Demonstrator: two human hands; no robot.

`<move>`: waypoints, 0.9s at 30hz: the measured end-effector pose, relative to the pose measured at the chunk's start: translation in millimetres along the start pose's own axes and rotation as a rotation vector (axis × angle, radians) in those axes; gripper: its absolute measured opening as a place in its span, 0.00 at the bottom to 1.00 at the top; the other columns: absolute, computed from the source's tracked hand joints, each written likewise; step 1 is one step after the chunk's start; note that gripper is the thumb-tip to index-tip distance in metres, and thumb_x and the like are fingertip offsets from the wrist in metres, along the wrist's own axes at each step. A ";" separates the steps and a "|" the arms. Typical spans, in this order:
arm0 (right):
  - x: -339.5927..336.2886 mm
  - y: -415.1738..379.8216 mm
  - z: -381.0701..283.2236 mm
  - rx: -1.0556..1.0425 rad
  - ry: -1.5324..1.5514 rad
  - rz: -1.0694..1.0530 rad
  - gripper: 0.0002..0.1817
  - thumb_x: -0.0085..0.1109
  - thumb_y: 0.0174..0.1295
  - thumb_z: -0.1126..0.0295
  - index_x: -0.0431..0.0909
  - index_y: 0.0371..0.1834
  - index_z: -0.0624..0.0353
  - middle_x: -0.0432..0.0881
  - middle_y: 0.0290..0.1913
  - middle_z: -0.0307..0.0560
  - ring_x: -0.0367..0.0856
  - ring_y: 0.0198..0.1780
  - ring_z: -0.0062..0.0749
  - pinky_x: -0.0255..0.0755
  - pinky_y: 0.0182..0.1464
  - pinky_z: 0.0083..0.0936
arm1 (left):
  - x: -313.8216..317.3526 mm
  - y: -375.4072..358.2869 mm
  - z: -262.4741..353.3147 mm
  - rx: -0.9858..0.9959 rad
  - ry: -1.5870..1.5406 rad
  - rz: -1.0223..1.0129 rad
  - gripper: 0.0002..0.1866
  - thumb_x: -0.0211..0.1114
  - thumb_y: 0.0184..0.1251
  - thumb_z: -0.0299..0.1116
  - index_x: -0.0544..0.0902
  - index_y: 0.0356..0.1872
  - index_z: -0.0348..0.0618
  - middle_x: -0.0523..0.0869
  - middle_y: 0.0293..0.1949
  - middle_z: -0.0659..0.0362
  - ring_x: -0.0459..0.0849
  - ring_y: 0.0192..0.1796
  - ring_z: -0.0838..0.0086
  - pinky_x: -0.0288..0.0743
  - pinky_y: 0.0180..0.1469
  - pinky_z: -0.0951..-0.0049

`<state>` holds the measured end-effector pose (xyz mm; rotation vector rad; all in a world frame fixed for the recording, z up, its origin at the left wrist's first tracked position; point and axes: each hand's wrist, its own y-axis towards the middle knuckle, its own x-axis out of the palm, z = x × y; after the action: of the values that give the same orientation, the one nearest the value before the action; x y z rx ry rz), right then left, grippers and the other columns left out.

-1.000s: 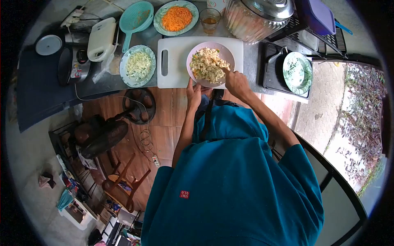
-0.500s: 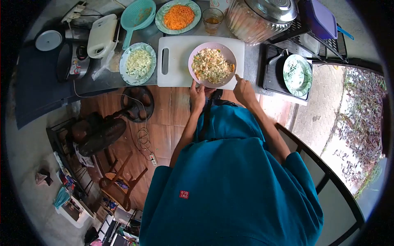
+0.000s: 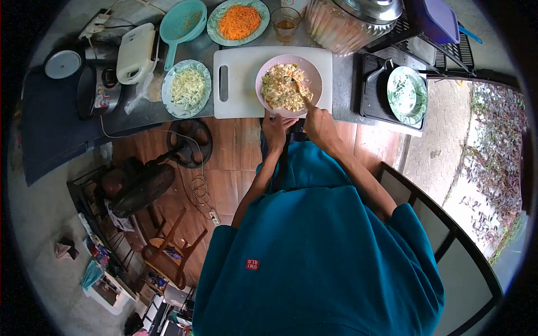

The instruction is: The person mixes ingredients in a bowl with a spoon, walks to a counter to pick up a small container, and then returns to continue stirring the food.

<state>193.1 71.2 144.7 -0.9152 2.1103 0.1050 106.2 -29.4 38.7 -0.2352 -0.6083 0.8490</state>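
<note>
A pink bowl [image 3: 318, 84] stands on the white cutting board [image 3: 238, 84], holding a pale chopped food mixture [image 3: 277, 89] with orange and green bits. My left hand [image 3: 274, 131] grips the near rim of this bowl, some of its fingers underneath or against the side. In my right hand [image 3: 320, 127], closed at the bowl's near right edge, is a spoon [image 3: 300, 88]. Its handle slants into the food, where its tip is partly buried.
Left of the board is a plate of shredded pale vegetable [image 3: 188, 89]. Behind stand a plate of shredded carrot [image 3: 240, 22], a turquoise strainer [image 3: 182, 22], a glass [image 3: 286, 25] and a large lidded jar [image 3: 336, 28]. A patterned plate [image 3: 407, 95] rests on a black tray [image 3: 367, 101] rightward.
My right hand has moved left and forward over the bowl, bringing the spoon deeper into the mixture. The food has shifted within the bowl. My left hand stays at the rim.
</note>
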 end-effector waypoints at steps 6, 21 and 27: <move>33.0 6.9 15.5 -0.182 -0.259 -0.001 0.28 0.46 0.54 0.77 0.64 0.63 0.67 0.77 0.21 0.64 0.79 0.24 0.58 0.74 0.30 0.47 | 1.3 -0.5 3.5 -0.002 0.058 0.016 0.27 0.44 0.71 0.25 0.48 0.69 0.36 0.79 0.44 0.40 0.84 0.41 0.54 0.84 0.43 0.63; -5.6 26.7 43.5 -0.407 -0.379 0.095 0.21 0.46 0.58 0.72 0.70 0.55 0.67 0.76 0.20 0.62 0.78 0.23 0.54 0.72 0.26 0.46 | -5.4 5.6 1.7 0.030 0.052 -0.009 0.24 0.44 0.71 0.23 0.53 0.66 0.33 0.79 0.44 0.39 0.85 0.38 0.55 0.85 0.42 0.64; -2.6 28.4 16.0 -0.426 -0.342 0.089 0.20 0.48 0.58 0.72 0.71 0.54 0.65 0.73 0.18 0.57 0.76 0.19 0.52 0.70 0.22 0.45 | -4.0 5.4 5.1 0.066 0.066 -0.043 0.26 0.43 0.70 0.22 0.51 0.67 0.35 0.78 0.46 0.38 0.84 0.41 0.51 0.84 0.44 0.60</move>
<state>186.4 99.3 129.5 -0.9648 1.8350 0.7282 97.8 -29.2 38.9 -0.1887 -0.5210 0.8158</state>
